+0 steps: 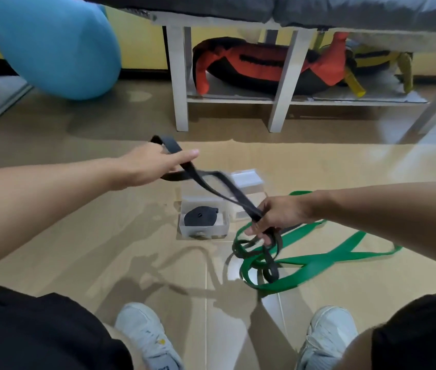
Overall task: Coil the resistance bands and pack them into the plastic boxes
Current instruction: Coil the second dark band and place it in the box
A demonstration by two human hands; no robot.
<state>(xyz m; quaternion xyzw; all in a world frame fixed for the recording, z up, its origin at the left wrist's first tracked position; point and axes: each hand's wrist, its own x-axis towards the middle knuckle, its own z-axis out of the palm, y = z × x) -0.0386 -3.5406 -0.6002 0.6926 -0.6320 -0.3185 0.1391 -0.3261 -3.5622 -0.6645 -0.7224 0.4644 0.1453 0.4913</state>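
Observation:
A black resistance band (212, 188) stretches in the air between my hands. My left hand (155, 162) holds its far loop, which wraps round the hand. My right hand (278, 213) grips the band lower down, and its loose loops hang to the floor. A green resistance band (315, 259) lies sprawled on the floor under and right of my right hand. A clear plastic box (203, 229) on the floor holds a coiled black band (200, 216). A second clear box (247, 178) stands behind it, partly hidden by the stretched band.
A white bench (180, 84) stands ahead with a red-and-black bag (265, 68) on its lower shelf. A big blue ball (56, 46) is at the upper left. My two white shoes (144, 335) are at the bottom, on the tan tiled floor.

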